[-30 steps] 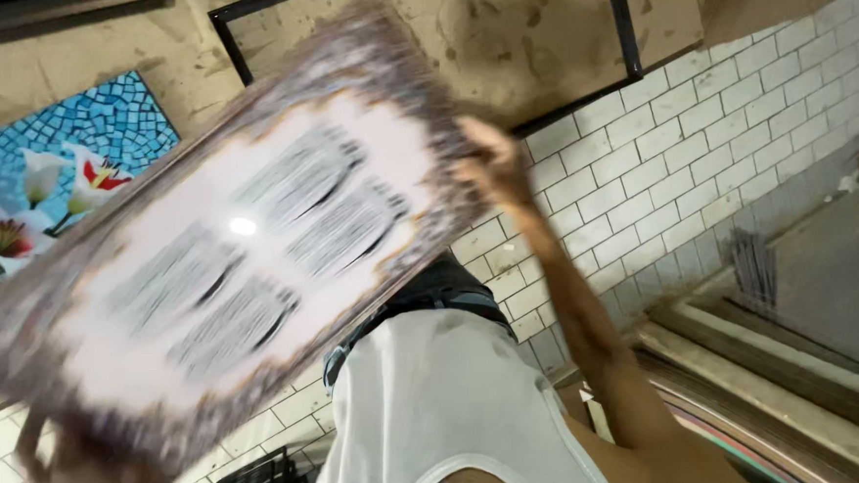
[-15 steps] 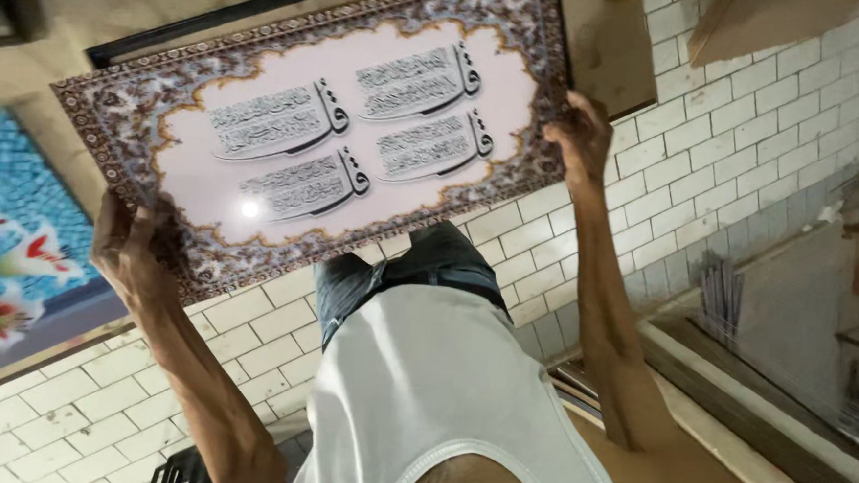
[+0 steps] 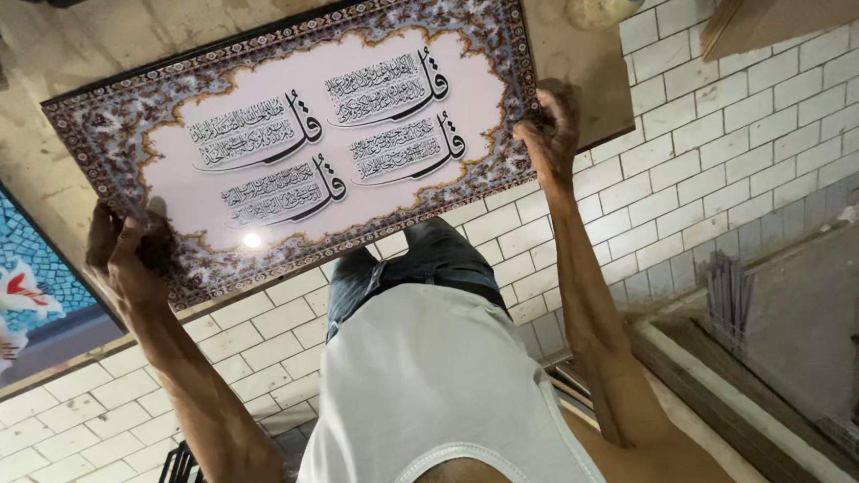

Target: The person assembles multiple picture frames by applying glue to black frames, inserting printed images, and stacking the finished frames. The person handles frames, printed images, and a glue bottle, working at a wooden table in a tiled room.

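Both hands are gripping a decorative calligraphy tile panel (image 3: 308,137) flat above the tiled floor (image 3: 748,141): left hand (image 3: 127,250) clamping its left edge, right hand (image 3: 550,130) its right edge. Carrying step, judging by the grip; setting down needs level, steady lowering.

The decorated panel (image 3: 298,137), tilted a second ago, now lies level and sharp between both hands.
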